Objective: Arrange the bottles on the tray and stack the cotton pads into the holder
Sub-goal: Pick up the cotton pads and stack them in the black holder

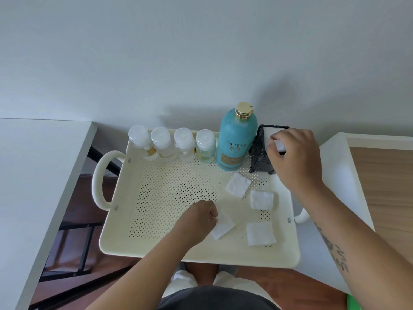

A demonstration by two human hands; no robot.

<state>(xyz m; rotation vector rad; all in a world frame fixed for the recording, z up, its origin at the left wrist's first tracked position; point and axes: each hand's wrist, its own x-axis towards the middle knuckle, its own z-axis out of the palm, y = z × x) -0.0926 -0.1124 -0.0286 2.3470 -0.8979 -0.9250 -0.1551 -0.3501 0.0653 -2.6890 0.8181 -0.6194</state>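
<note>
I see a cream tray (120, 224) of perforated metal, rectangular with rounded corners and a looped handle (101, 177) on its left end. Along the tray's far edge stand four small clear bottles (172, 143) with round translucent caps, side by side in a row. Just right of them, still at the far edge, stands a tall turquoise bottle (237, 142), matte, with a shiny gold cap. In the tray's far right corner sits a black holder (260, 153), a square openwork box. My right hand (295, 157) is over the holder's mouth, fingers curled around a white cotton pad (280, 145) that is partly inside the opening. Three square, fibrous white pads lie loose on the tray floor: one (238, 185) near the holder's foot, one (261, 199) by the right wall, one (261, 236) toward the near right corner. My left hand (199, 217), at the tray's near middle, pinches the edge of a fourth pad (223, 225) that lies flat on the perforated floor.
</note>
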